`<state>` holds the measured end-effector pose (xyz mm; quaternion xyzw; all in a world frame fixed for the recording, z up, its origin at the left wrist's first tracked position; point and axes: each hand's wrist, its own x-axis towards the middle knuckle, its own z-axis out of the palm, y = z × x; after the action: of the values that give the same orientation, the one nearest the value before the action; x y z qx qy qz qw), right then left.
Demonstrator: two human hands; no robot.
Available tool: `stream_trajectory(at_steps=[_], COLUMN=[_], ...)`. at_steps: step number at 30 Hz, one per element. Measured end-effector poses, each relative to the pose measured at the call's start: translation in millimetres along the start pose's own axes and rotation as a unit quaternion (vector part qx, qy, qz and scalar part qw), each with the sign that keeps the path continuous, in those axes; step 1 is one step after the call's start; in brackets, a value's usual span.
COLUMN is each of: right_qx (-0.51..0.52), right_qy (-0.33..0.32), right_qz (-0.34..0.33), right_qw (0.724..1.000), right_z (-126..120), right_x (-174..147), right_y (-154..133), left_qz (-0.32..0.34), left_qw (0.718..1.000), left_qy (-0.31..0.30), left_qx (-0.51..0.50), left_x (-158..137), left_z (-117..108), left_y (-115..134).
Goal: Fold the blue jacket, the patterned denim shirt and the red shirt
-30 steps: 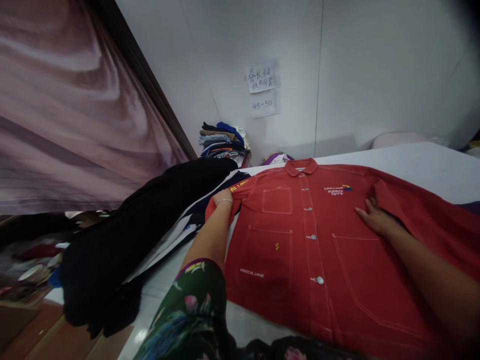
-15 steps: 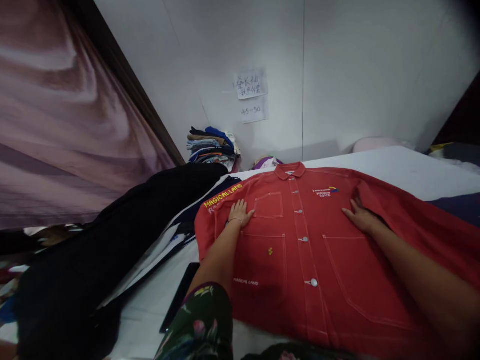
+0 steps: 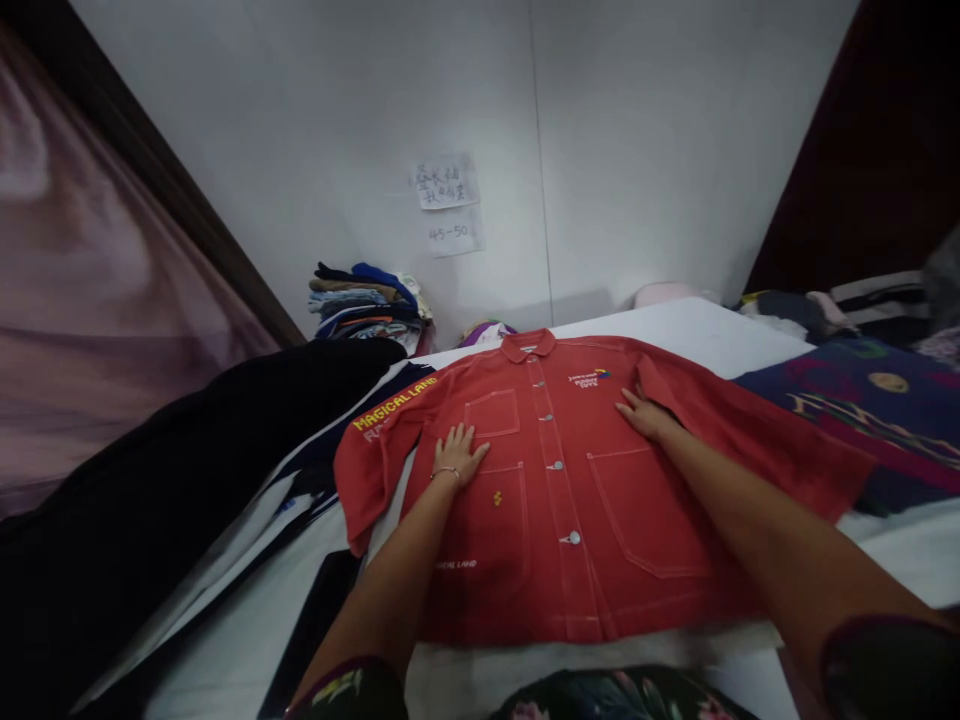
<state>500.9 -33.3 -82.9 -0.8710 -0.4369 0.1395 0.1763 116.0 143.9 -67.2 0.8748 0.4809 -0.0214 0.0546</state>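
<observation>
Item one, on my remote feed: a red jacket [image 3: 574, 495], laid front up on the white table [image 3: 697, 315], its collar toward the wall [image 3: 637, 150], white stitching, a row of buttons down the middle, yellow lettering on one sleeve. Item two: my left hand [image 3: 460, 458], open, fingers spread flat on the jacket front between two patch pockets, gripping nothing; bracelet [image 3: 447, 471] at the wrist. Item three: my right hand [image 3: 643, 415], open, thumb apart, resting on the chest just below the small printed logo and against the sleeve, no grip visible. Beside the left forearm: a dark flat object [image 3: 319, 600], kind unclear. Further left: a black garment [image 3: 210, 430], heaped long. At the back: a stack of folded clothes [image 3: 367, 305]. Near the other sleeve's cuff: a navy patterned cloth [image 3: 885, 400]. On the wall: a paper note [image 3: 448, 234] reading 45-50.
</observation>
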Motion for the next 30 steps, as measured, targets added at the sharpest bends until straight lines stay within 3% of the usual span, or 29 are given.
stream_trajectory(at_steps=[5, 9, 11, 13, 15, 17, 21, 26, 30], right_qx=[0.012, 0.034, 0.024, -0.017, -0.067, -0.11, -0.131, -0.018, 0.133], right_qy=[-0.007, 0.018, 0.089, 0.206, 0.311, 0.366, 0.345, 0.335, 0.353], right_qz=[-0.024, -0.098, -0.153, -0.173, -0.12, -0.049, 0.039, 0.124, 0.102], right_qw=[1.0, 0.994, 0.984, 0.963, 0.94, 0.923, 0.929, 0.934, 0.921], right_z=[-11, -20, -32, -50, -69, -83, -89, -89, -104], right_x=[-12, -52, -79, -108, -136, -161, -192, -195, -188], right_y=[-15, -12, 7, 39, 78, 114, 152, 141, 111], left_qz=[0.002, 0.0, -0.001, 0.0, 0.002, 0.003, 0.003, 0.0, -0.03], left_qw=[1.0, 1.0, 1.0, 1.0, 1.0, 1.0, 1.0, 1.0, 0.998], left_qy=[0.006, 0.002, 0.005, 0.008, 0.011, 0.013, 0.01, 0.006, 0.034], left_qx=[0.004, 0.012, 0.017, 0.02, 0.022, 0.023, 0.028, 0.015, -0.048], left_x=[2, 4, 4, 4, 5, 7, 7, 6, 2], left_z=[-1, -4, -4, -4, -4, -3, -2, -10, -28], left_y=[-1, 0, 0, 0, 0, 0, 0, 0, 18])
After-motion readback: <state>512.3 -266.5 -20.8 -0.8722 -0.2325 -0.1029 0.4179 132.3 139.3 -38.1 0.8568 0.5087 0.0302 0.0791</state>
